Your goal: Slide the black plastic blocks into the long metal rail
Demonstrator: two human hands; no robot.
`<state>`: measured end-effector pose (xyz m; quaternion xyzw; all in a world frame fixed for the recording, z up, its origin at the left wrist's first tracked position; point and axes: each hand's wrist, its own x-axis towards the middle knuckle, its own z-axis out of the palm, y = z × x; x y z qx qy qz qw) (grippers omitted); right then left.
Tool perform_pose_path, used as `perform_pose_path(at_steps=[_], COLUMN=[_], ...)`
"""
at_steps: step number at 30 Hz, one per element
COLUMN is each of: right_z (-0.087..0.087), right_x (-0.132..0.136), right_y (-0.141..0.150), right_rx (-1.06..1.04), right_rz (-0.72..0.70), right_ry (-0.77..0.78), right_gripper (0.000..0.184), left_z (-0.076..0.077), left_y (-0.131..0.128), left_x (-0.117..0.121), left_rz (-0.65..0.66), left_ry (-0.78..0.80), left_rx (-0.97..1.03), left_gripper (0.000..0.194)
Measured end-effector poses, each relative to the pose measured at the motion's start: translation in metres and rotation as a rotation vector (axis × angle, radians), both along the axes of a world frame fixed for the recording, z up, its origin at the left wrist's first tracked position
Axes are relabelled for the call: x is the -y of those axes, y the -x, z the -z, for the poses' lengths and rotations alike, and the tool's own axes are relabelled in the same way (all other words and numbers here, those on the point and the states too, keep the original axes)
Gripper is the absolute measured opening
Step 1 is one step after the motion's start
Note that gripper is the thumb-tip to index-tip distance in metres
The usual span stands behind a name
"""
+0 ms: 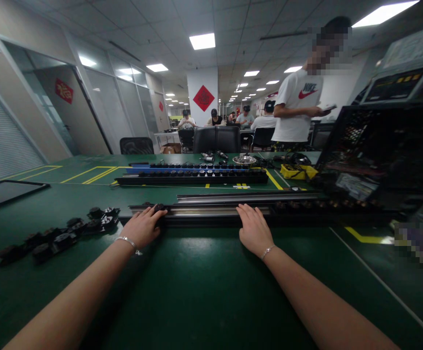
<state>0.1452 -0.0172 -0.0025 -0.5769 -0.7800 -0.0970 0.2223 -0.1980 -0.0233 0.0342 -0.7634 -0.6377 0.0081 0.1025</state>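
Black and long, lying flat across the green table [196, 296]: a rail [204, 222] with a shiny strip [204, 211] down its middle, touched near the left end by the left hand [142, 226], with fingers curled at a small dark part [159, 207], too blurry to tell if clamped on it. Touched near the middle by the right hand [255, 229], with fingers laid over the edge, a little apart and not gripping, maybe to stop any sliding. Off to the left, small black parts [64, 239] bunched together, likely put there for easy reach.
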Motion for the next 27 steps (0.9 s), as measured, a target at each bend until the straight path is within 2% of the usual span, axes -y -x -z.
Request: perform_pose_path(at_steps=[5,15,27], right_z=[0.001,-0.001,0.0], right_x=[0.0,0.0,0.0], right_y=[0.0,0.0,0.001], right_rx=[-0.003,-0.006,-0.001], right_rz=[0.0,-0.005,0.0], right_ry=[-0.013,0.008,0.006], right_gripper=[0.059,0.059,0.059], left_z=[-0.001,0.007,0.003], left_y=[0.006,0.03,0.044], left_x=[0.0,-0.004,-0.004], left_rz=[-0.022,-0.013,-0.037], left_ry=[0.012,-0.005,0.018], left_rx=[-0.006,-0.023,-0.046], left_gripper=[0.058,0.058,0.057])
